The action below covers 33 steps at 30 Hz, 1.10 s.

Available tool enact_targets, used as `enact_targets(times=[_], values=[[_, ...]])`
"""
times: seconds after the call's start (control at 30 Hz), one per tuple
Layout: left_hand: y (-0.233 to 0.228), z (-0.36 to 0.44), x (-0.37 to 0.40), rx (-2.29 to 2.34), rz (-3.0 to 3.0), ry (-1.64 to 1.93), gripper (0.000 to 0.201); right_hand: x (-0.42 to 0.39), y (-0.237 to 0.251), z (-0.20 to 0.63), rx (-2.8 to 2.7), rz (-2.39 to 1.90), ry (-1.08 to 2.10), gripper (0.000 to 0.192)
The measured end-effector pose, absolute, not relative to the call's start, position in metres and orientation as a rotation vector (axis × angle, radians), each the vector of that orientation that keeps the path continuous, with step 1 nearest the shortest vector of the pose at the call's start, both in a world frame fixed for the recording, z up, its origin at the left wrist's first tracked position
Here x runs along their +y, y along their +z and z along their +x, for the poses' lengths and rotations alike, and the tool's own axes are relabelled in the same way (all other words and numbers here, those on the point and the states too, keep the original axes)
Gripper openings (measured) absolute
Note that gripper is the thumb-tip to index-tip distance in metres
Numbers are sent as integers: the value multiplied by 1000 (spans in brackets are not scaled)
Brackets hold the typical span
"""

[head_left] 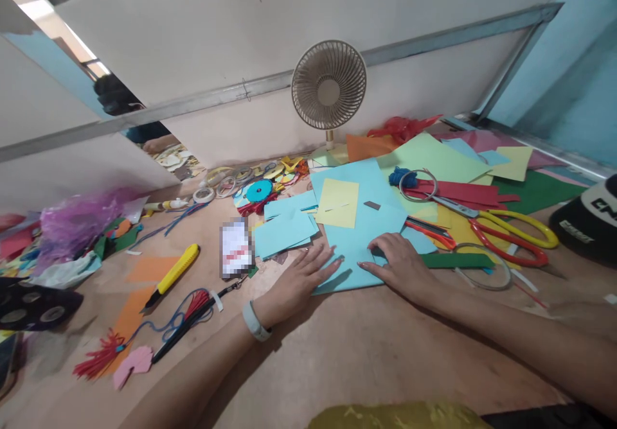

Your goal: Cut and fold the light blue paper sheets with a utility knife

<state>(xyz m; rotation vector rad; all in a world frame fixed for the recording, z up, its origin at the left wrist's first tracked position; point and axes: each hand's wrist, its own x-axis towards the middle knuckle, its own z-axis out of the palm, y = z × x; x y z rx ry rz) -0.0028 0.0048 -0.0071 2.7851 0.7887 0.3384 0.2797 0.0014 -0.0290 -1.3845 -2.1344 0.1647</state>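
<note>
While partly covered, blue paper (359, 249) underhand.

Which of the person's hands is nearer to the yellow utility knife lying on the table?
The left hand. It rests flat on the light blue paper sheet, right of the yellow utility knife. The right hand presses the same sheet farther right.
</note>
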Motion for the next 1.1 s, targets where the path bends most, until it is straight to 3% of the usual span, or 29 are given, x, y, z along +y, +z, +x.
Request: enact_targets(times=[0.2, 0.5, 0.83, 1.1], values=[[16, -2, 8, 604, 2852, 114, 59, 3, -32, 280, -2139, -1428, 161, 46], [26, 14, -10, 653, 2938, 82, 42, 4, -31, 280, -2181, -1438, 102, 44], [13, 9, -22, 629, 2818, 141, 92, 3, -30, 281, -2186, -1450, 92, 48], [6, 6, -21, 588, 2844, 169, 97, -6, -20, 278, -2229, -1362, 44, 38]])
